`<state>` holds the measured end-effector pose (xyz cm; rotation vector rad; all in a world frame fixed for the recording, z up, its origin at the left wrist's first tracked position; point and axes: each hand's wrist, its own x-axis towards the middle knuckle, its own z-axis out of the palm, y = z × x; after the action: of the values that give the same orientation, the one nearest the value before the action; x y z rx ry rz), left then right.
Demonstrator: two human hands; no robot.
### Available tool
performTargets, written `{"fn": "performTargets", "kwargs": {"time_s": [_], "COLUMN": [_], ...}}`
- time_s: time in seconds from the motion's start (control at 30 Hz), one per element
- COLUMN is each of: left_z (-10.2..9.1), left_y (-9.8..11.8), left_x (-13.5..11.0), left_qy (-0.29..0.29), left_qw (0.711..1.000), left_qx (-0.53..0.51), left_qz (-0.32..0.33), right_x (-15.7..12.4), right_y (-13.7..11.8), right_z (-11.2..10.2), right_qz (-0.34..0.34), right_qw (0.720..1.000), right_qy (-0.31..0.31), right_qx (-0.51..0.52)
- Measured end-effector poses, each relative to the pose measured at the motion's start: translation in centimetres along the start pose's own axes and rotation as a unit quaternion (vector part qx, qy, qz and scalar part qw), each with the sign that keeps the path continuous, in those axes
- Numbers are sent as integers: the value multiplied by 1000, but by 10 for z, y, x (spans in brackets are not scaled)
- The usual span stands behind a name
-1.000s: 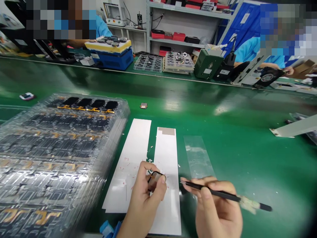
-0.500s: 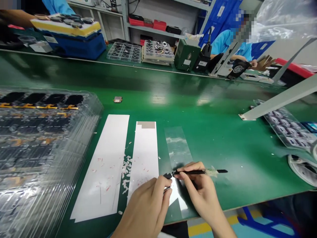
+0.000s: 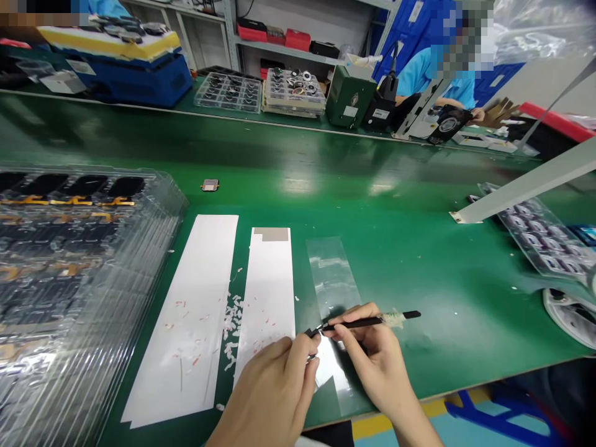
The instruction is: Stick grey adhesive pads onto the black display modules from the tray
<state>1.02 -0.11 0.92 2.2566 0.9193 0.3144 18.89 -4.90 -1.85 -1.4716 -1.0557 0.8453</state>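
My left hand (image 3: 279, 388) is closed, pinching a small dark flat part (image 3: 310, 333) between thumb and forefinger; the fingers cover most of it. Held like a pen in my right hand (image 3: 375, 347) is a slim black tool (image 3: 361, 322), with yellowish tape wound round its rear half. Its pale tip meets or nearly meets the edge of the dark part. Under the hands lies a clear plastic strip (image 3: 331, 267). Left of it are a white strip sheet (image 3: 270, 285) with a grey patch at its top and wider white sheets (image 3: 205, 273) dotted with red scraps.
Stacked clear trays (image 3: 153, 248) of dark screens fill the left side. White scraps (image 3: 231, 329) lie between the sheets. A small square part (image 3: 210, 185) sits farther back. A white slanted post (image 3: 526, 186) and a parts tray (image 3: 535, 230) stand right. A co-worker (image 3: 419, 74) sits opposite.
The view has shifted slightly, so the sheets and trays appear a little farther left. Both hands keep their grips; the tool's tip stays at the dark part.
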Motion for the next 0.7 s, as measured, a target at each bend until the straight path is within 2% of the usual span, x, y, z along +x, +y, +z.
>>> {"fn": "performTargets", "kwargs": {"time_s": [0.33, 0.53, 0.7], "left_z": [-2, -3, -2], "left_y": [4, 4, 4], "left_x": [2, 2, 1], "left_qy": [-9, -14, -5], "left_qw": [1000, 999, 999], "left_qx": [-10, -26, -28], "left_qz": [-9, -20, -17], "right_x": [2, 2, 3], "right_y": [-7, -6, -7], "right_z": [3, 3, 3], "right_qz": [31, 21, 30], "right_qw": [999, 1000, 999], "right_qy": [27, 13, 28], "right_qx": [33, -9, -2]}}
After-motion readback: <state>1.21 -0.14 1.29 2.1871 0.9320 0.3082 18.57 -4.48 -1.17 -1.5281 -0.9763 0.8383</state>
